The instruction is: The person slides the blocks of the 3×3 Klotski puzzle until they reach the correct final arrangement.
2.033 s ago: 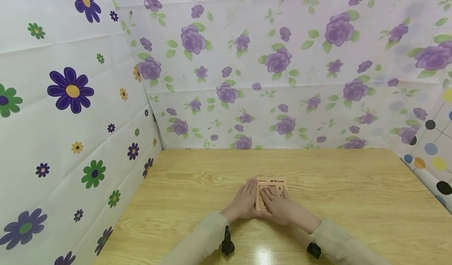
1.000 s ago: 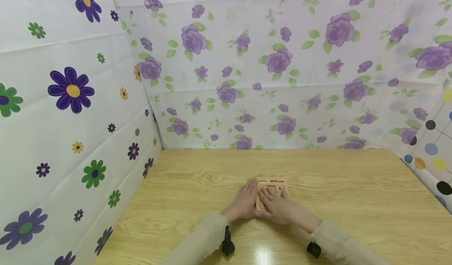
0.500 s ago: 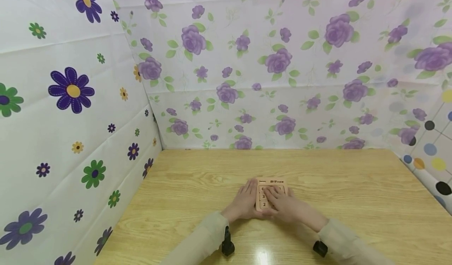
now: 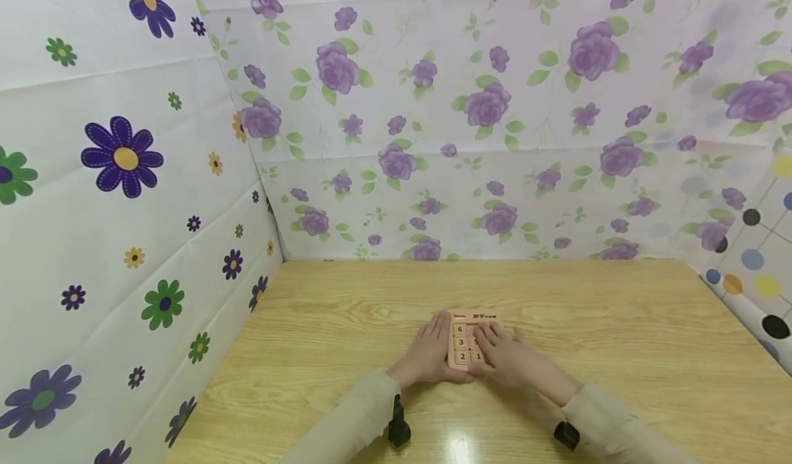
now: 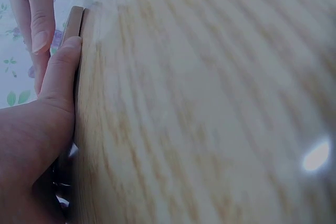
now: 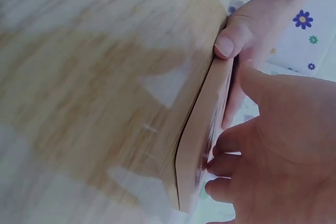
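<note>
A wooden number sliding puzzle (image 4: pixel 460 342) lies flat on the table, with tiles 6, 3, 2, 1 and part of a 5 visible. My left hand (image 4: pixel 427 355) lies along its left side with straight fingers, the thumb against the near edge. In the right wrist view that thumb (image 6: pixel 226 45) touches the edge of the board (image 6: pixel 197 129). My right hand (image 4: pixel 512 362) is over the right part of the puzzle, fingertips at the tiles, thumb near the front edge. Tiles on the right are hidden under it.
The wooden table (image 4: pixel 346 299) meets a floral cloth backdrop (image 4: pixel 396 127) at the back, a daisy-print cloth (image 4: pixel 124 244) on the left and a dotted cloth (image 4: pixel 751 258) on the right. A black device (image 4: pixel 399 431) is strapped at the left wrist, another (image 4: pixel 566 435) at the right.
My right hand has shifted to the right across the puzzle, uncovering tiles in the left columns. The tile at upper right has changed from 8 to 1, then become covered. My left hand stays put.
</note>
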A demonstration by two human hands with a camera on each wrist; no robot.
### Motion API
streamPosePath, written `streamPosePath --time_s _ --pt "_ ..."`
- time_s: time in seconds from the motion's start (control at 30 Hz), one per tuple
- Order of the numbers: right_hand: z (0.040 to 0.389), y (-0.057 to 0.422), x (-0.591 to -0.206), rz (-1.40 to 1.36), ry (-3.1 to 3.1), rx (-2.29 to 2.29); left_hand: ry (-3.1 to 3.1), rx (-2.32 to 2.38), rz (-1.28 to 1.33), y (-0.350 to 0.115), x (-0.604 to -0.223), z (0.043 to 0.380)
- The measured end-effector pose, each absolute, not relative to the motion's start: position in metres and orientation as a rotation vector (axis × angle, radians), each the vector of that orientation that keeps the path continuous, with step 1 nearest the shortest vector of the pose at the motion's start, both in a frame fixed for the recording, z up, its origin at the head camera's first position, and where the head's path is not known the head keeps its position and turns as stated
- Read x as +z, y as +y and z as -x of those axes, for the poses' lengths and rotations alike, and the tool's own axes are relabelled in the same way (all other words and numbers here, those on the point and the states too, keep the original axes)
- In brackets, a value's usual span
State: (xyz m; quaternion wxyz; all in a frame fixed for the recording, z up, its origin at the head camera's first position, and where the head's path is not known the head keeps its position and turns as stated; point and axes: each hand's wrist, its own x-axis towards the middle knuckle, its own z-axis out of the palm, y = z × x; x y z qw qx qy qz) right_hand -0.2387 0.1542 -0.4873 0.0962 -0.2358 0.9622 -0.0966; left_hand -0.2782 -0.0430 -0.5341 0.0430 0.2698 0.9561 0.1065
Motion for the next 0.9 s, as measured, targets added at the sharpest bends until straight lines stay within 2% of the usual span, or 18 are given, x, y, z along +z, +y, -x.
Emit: streamPosePath --time_s 0.9 --pt "0.2364 0.1594 -0.4883 0.655 2.882 -0.236 2.909 0.318 -0.804 -0.0427 -0.5337 0.2771"
